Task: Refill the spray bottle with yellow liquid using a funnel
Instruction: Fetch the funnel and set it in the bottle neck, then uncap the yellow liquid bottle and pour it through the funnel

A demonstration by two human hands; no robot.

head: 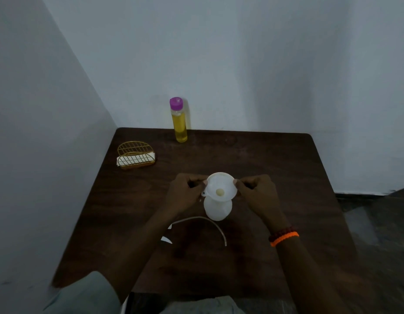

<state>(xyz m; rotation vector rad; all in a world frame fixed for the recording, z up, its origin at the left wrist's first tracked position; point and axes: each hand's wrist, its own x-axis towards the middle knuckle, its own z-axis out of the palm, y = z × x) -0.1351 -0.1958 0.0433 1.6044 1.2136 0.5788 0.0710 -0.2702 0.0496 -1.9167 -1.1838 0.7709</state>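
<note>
I see the white plastic funnel (221, 185) seated in the white plastic spray bottle (217, 209) at the dark wooden table's (275, 177) centre. My left hand (185, 192) pinches its rim at nine o'clock, my right hand (256, 191) at three. The purple-capped clear bottle of yellow liquid (179, 120) stands at twelve o'clock.

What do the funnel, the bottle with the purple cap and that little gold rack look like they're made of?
Funnel: likely plastic, white, smooth and slightly translucent; each hand pinches its rim.
Bottle with the purple cap: clear plastic or glass, hard to tell; the yellow liquid shows through. The cap looks like opaque plastic.
Gold rack: probably metal wire with a shiny gold finish, going by its thin grid bars.
</note>
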